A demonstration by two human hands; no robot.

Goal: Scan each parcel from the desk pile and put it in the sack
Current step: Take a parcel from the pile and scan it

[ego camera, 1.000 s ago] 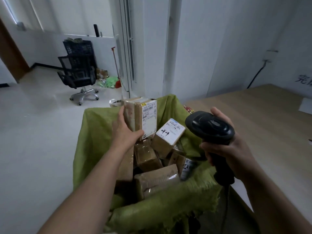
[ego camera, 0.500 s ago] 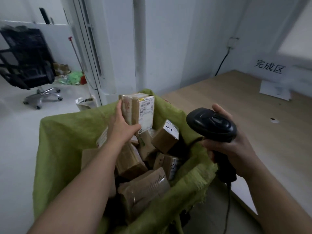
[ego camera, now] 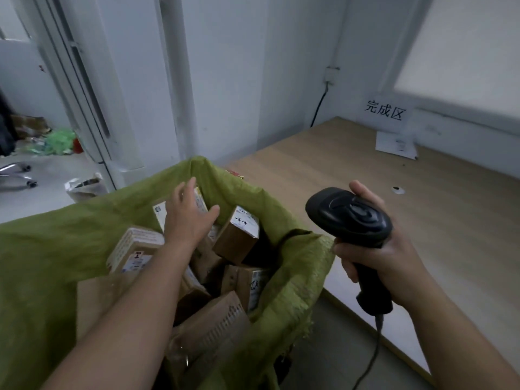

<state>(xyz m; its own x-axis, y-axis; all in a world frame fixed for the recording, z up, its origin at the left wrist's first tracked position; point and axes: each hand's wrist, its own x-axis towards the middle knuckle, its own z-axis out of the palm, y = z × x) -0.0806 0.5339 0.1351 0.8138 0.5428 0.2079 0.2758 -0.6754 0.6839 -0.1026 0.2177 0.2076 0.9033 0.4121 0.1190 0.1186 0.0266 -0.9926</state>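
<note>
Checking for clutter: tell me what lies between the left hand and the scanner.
In the head view, a small labelled parcel and the rim of the green sack lie between the left hand and the scanner.

Soft, cool daylight is coming from the washed-out window (ego camera: 464, 46) at upper right. Motion blur is smearing the left hand (ego camera: 187, 220); wide-angle distortion is bending the door frame (ego camera: 81, 80); shadow is filling the sack (ego camera: 298, 277).

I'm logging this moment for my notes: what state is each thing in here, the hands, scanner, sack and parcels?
Sack: mouth open, nearly full.
Parcels: jumbled inside the sack.
Scanner: held upright, cable hanging.
Left hand: open, spread over the parcels, holding nothing.
Right hand: grips the scanner's handle.
</note>
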